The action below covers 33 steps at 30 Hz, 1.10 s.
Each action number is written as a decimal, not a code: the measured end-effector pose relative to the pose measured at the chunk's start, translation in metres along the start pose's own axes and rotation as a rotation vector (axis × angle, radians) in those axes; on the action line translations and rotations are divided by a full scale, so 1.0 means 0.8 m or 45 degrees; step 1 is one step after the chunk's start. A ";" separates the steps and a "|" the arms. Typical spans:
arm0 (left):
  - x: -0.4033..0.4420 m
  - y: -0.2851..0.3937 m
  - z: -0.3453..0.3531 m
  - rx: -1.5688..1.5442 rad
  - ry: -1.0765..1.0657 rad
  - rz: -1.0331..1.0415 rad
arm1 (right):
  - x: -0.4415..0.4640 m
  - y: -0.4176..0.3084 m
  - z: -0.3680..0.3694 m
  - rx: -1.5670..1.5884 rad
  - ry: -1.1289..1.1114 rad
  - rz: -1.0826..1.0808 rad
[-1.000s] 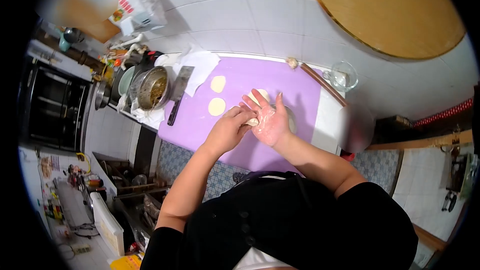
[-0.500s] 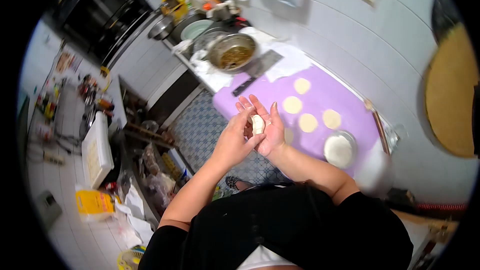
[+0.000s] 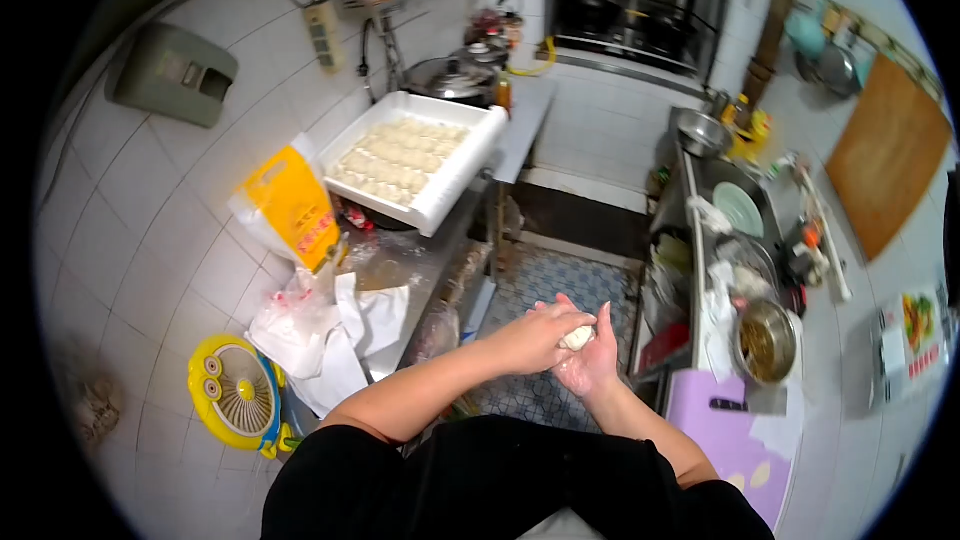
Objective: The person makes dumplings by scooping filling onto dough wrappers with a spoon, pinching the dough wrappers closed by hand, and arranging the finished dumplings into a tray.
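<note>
A pale, folded dumpling sits between my two hands above the floor gap. My left hand reaches over it from the left, its fingers curled and closed on its edge. Beneath and to the right, my right hand cradles the dumpling in its palm, thumb raised. White flour dust shows on the right palm. On the left counter, a white tray holds rows of dumplings. A purple mat at the lower right carries dough wrappers, partly cut off by my arm.
A cleaver lies on the mat's far end, beside a metal bowl of brown filling. Beyond is a sink with a pale green basin. Left stand a yellow bag, white plastic bags and a yellow fan.
My view and body have turned left, from the purple mat toward the tray of dumplings. The dumpling stays between my hands, and my left fingers now cover more of it.
</note>
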State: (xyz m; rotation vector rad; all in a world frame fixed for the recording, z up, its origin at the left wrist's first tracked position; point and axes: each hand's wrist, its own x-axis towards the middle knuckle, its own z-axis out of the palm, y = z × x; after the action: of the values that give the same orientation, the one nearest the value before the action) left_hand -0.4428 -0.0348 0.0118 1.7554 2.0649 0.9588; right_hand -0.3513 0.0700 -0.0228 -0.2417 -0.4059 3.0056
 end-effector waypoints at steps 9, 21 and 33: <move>-0.045 -0.120 -0.125 -1.391 0.197 -0.532 | 0.168 0.049 0.044 -0.325 -0.110 0.391; -0.038 -0.284 -0.320 -1.032 0.677 -0.745 | 0.391 0.002 0.094 -0.764 -0.306 0.432; 0.112 -0.582 -0.492 0.523 0.570 -1.079 | 0.704 -0.110 0.135 -2.445 -0.812 -0.052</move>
State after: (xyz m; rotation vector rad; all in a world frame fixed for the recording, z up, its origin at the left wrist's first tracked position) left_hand -1.0560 -0.0947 0.0299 0.6115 3.0445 0.7083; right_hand -0.9161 0.1937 0.0231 0.5991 -2.8647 1.4221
